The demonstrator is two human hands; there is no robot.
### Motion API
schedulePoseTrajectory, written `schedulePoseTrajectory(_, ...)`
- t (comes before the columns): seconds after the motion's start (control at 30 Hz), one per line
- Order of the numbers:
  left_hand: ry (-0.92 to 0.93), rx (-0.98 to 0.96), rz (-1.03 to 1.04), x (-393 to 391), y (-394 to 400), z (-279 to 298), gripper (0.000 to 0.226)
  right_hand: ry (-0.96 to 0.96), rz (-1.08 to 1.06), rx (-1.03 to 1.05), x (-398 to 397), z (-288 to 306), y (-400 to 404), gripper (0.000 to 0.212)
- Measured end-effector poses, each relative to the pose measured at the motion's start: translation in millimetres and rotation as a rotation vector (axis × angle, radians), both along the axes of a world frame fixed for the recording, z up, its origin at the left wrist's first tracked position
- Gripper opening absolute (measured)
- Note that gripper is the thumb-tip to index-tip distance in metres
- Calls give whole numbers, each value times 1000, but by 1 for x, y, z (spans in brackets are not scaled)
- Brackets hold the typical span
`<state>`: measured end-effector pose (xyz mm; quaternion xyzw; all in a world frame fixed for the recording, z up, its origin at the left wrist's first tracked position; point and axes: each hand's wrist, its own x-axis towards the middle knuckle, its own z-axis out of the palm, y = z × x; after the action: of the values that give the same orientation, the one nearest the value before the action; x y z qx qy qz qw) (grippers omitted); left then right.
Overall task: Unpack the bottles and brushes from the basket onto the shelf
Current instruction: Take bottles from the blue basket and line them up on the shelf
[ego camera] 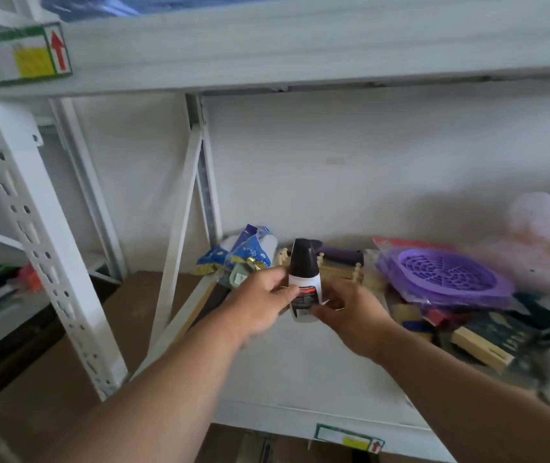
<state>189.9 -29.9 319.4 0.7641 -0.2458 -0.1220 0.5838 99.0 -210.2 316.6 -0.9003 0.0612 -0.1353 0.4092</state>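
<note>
A small white bottle point(303, 279) with a black cap and a dark label stands upright between both my hands, just above the white shelf board point(287, 372). My left hand point(260, 302) grips its left side with thumb and fingers. From the right, my right hand point(350, 312) closes around its lower part. Wooden brushes point(481, 345) lie in a pile on the shelf to the right. The basket is not in view.
A purple round plastic grid point(447, 274) in wrapping lies on the pile at the right. Blue packets point(243, 255) sit at the shelf's back left. A white slotted upright point(33, 235) and diagonal brace point(176, 235) stand at left. Another shelf point(300, 48) hangs overhead.
</note>
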Motion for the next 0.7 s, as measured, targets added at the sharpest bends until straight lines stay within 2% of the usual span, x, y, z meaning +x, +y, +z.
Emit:
schedulePoseTrajectory(0.1,2,10,24,11,-3,-16,53,24,-32,27,21,-21,5,14)
schedulePoseTrajectory(0.23,-165,38,130,15,-14,-37,29,10,-140,27,34,-45,11,16)
schedulePoseTrajectory(0.37,-61,-58,137,12,-33,-49,54,-91,-143,-68,38,-50,20,21)
schedulePoseTrajectory(0.4,-39,-79,146,15,-35,-52,55,-96,-135,-69,40,-51,20,22)
schedulePoseTrajectory(0.47,0,-99,170,23,-34,-56,39,-81,-102,-23,44,-52,18,22)
schedulePoseTrajectory(0.53,12,-107,171,33,-29,-64,27,-41,-92,44,49,-57,12,29)
schedulePoseTrajectory(0.63,9,-102,141,45,-23,-75,36,28,-134,78,59,-67,0,52)
schedulePoseTrajectory(0.7,28,-94,109,52,-22,-81,36,41,-115,84,67,-72,-2,52)
